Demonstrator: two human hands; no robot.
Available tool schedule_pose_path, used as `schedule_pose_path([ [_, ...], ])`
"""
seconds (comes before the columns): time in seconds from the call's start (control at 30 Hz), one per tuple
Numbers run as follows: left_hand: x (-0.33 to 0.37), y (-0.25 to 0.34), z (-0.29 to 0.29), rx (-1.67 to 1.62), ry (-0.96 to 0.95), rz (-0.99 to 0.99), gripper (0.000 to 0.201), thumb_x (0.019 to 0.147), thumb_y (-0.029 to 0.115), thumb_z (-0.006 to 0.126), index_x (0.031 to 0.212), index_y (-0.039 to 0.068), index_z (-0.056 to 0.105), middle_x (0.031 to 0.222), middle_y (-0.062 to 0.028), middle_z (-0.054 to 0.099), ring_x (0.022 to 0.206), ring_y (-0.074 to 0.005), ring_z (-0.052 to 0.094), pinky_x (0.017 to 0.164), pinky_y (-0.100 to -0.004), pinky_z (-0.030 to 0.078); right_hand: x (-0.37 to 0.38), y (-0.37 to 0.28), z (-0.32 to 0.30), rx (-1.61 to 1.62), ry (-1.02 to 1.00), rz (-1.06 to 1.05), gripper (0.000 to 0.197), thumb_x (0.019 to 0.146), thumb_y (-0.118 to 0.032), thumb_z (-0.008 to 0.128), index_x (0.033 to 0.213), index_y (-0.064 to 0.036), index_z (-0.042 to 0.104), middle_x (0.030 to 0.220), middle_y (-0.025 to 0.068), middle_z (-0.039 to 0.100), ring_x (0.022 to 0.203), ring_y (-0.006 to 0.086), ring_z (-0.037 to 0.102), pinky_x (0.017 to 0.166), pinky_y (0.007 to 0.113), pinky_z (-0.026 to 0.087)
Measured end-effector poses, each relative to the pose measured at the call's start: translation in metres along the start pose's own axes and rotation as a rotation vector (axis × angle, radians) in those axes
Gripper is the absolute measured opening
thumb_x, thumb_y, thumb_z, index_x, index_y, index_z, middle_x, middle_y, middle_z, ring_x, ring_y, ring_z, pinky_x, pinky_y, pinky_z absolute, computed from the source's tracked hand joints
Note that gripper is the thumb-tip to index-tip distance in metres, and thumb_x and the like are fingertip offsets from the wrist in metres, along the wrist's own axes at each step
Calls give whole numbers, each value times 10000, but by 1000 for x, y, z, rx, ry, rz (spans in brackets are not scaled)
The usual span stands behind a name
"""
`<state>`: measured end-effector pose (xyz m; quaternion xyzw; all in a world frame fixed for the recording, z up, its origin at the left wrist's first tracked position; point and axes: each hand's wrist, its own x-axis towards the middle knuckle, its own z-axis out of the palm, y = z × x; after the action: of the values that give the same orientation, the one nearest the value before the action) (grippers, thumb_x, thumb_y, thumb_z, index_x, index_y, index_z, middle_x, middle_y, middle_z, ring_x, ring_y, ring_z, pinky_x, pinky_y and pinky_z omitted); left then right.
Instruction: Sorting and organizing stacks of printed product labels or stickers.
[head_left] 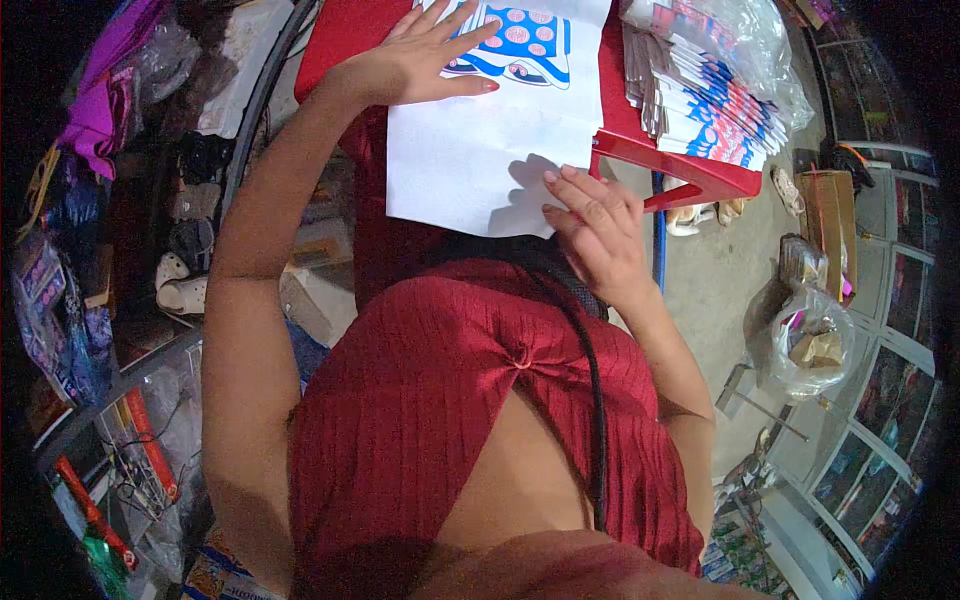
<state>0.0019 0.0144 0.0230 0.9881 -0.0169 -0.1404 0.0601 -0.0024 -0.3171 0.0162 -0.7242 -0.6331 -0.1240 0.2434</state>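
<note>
White printed sheet [470, 150] lies in front of you on a red plastic tabletop [335, 45], its near end seeming to reach past the near edge toward your body. Its longer visible side runs away from you; the far end is cut off from view. Blue and pink printing covers the far part, and the near part is plain. Your left hand [412, 68] is palm down over the sheet's far left side, fingers spread apart, gripping nothing. Your right hand [600, 225] is the nearer one to the sheet's near right corner, with the paper stretching left and away from its fingertips. Its fingers bend loosely; whether this grip pinches the paper or sits just above it cannot be told. Along the tabletop's right side, a fanned stack of printed papers [700, 120] touches clear plastic wrapping [765, 42].
</note>
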Motion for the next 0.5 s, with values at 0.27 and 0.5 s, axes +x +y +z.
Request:
schedule_pose_path([
  [0.27,0,-2,4,-6,36,33,943,911,755,404,1605,192,105,1642,-239,-16,1510,-435,-59,1219,-522,-1,32,16,-20,496,252,347,98,900,-14,641,998,-19,633,1068,126,711,1029,265,668,875,357,490],
  [0.5,2,-7,8,42,49,55,872,932,689,423,1580,158,181,1628,-269,26,1504,-451,-16,1216,-524,48,65,31,-16,752,409,537,109,981,-95,631,987,14,634,883,11,649,821,67,565,757,228,471],
])
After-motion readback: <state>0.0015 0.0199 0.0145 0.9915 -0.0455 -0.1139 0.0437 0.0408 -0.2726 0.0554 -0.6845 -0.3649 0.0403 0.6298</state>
